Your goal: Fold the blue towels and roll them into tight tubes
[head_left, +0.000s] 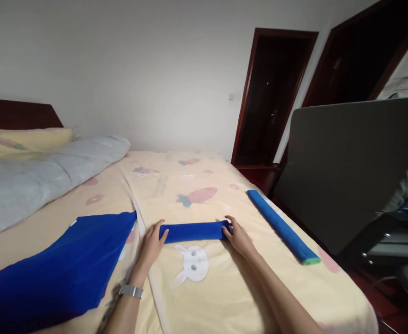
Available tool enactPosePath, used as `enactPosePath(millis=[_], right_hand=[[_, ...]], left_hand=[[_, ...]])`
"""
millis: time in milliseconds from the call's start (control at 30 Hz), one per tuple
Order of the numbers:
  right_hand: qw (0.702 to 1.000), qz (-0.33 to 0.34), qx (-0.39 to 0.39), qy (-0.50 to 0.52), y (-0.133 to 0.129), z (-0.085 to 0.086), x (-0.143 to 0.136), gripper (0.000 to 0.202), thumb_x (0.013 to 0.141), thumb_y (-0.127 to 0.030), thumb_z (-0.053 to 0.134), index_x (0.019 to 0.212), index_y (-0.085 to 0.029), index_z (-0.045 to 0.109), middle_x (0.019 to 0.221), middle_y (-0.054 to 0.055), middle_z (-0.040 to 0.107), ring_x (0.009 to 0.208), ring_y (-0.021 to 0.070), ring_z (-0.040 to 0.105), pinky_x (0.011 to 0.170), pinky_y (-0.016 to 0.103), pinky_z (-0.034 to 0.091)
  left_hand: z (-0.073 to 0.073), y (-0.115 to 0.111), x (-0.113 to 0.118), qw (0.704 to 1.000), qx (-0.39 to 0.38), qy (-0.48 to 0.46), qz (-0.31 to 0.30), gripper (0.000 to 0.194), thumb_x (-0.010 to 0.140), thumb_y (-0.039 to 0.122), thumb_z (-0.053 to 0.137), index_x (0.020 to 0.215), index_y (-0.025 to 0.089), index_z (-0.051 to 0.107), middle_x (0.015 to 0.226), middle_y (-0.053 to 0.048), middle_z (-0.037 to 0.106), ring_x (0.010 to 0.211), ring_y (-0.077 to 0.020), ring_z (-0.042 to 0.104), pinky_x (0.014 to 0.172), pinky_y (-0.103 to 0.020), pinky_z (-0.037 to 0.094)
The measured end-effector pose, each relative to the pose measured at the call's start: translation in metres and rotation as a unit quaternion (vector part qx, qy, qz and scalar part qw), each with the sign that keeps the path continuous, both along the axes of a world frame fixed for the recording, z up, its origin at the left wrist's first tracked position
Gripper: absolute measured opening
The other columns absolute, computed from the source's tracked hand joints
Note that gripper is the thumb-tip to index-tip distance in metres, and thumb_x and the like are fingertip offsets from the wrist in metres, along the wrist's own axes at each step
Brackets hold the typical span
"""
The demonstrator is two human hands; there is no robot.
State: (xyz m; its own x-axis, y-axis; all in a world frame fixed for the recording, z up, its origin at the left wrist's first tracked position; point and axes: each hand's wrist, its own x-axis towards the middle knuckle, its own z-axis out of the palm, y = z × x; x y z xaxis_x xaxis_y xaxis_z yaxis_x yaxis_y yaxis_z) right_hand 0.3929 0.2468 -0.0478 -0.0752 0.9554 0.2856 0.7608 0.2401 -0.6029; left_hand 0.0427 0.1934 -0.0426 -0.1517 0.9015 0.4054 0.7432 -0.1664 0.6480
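Observation:
A narrow folded blue cloth lies across the middle of the yellow patterned bed sheet. My left hand grips its left end, thumb on top and fingers behind. At the other end, my right hand holds the cloth between thumb and fingers. A larger blue cloth with a small white tag is spread flat at the left. Near the bed's right edge lies a long rolled blue cloth with a green end.
A grey quilt and a yellow pillow lie at the back left, by the dark headboard. Beyond the bed's right edge stands a large dark grey panel. A dark door is in the far wall.

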Motion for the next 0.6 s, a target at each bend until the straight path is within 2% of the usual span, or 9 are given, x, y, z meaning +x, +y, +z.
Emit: enactPosePath(millis=[67,133,200,267,333,433,533,600], right_hand=[[0.994,-0.010,0.080,-0.077,-0.004,0.004,-0.007,0.042,0.096,-0.033,0.047,0.134,-0.019,0.056,0.129,0.016,0.060,0.113,0.0325,0.058,0.096,0.047,0.047],[0.982,0.045,0.135,-0.122,-0.009,0.009,-0.015,0.041,0.094,-0.027,0.047,0.132,-0.019,0.059,0.138,0.015,0.055,0.121,0.0323,0.054,0.102,0.048,0.043],[0.971,0.126,0.148,-0.141,-0.014,0.012,-0.023,0.046,0.090,-0.026,0.052,0.135,-0.020,0.057,0.142,0.012,0.053,0.128,0.0301,0.050,0.110,0.046,0.038],[0.965,0.167,0.134,-0.153,-0.015,0.011,-0.029,0.055,0.085,-0.027,0.057,0.140,-0.019,0.054,0.143,0.011,0.054,0.131,0.0293,0.049,0.114,0.046,0.034],[0.968,0.158,0.114,-0.157,-0.014,0.009,-0.031,0.059,0.083,-0.026,0.058,0.141,-0.016,0.053,0.142,0.012,0.055,0.129,0.0289,0.051,0.113,0.046,0.036],[0.975,0.129,0.097,-0.153,-0.008,0.008,-0.026,0.056,0.081,-0.015,0.055,0.136,-0.016,0.057,0.137,0.012,0.060,0.125,0.0274,0.055,0.109,0.043,0.040],[0.977,0.128,0.093,-0.145,-0.007,0.014,-0.011,0.054,0.078,-0.009,0.052,0.131,-0.017,0.061,0.129,0.010,0.065,0.120,0.0268,0.059,0.112,0.045,0.036],[0.981,0.129,0.082,-0.122,-0.011,0.021,0.003,0.050,0.081,-0.012,0.052,0.129,-0.020,0.062,0.125,0.009,0.067,0.116,0.0271,0.061,0.111,0.046,0.036]], left_hand=[[0.007,-0.005,0.006,0.995,0.036,0.094,0.017,0.038,0.096,0.041,0.048,0.127,0.024,0.062,0.123,-0.012,0.065,0.117,-0.0312,0.058,0.103,-0.045,0.043],[0.015,-0.012,0.013,0.986,0.054,0.159,-0.018,0.036,0.097,0.036,0.046,0.127,0.026,0.064,0.131,-0.011,0.062,0.123,-0.0309,0.055,0.108,-0.046,0.040],[0.020,-0.016,0.018,0.976,0.044,0.194,-0.084,0.038,0.095,0.030,0.049,0.130,0.027,0.062,0.135,-0.009,0.062,0.126,-0.0289,0.053,0.111,-0.045,0.038],[0.018,-0.017,0.020,0.971,0.026,0.210,-0.114,0.045,0.090,0.022,0.052,0.135,0.027,0.059,0.137,-0.007,0.062,0.127,-0.0276,0.053,0.113,-0.045,0.038],[0.012,-0.015,0.018,0.972,0.016,0.207,-0.106,0.053,0.086,0.014,0.051,0.138,0.026,0.057,0.140,-0.006,0.061,0.129,-0.0263,0.053,0.113,-0.045,0.038],[0.004,-0.010,0.008,0.977,0.021,0.191,-0.092,0.055,0.086,0.011,0.048,0.138,0.024,0.056,0.140,-0.007,0.061,0.129,-0.0242,0.054,0.115,-0.044,0.038],[0.008,-0.009,0.000,0.979,0.029,0.173,-0.100,0.047,0.090,0.015,0.047,0.134,0.025,0.060,0.136,-0.006,0.064,0.125,-0.0238,0.058,0.118,-0.046,0.033],[0.016,-0.011,-0.003,0.981,0.026,0.153,-0.118,0.042,0.092,0.021,0.048,0.131,0.027,0.063,0.131,-0.004,0.068,0.123,-0.0233,0.060,0.120,-0.047,0.030]])
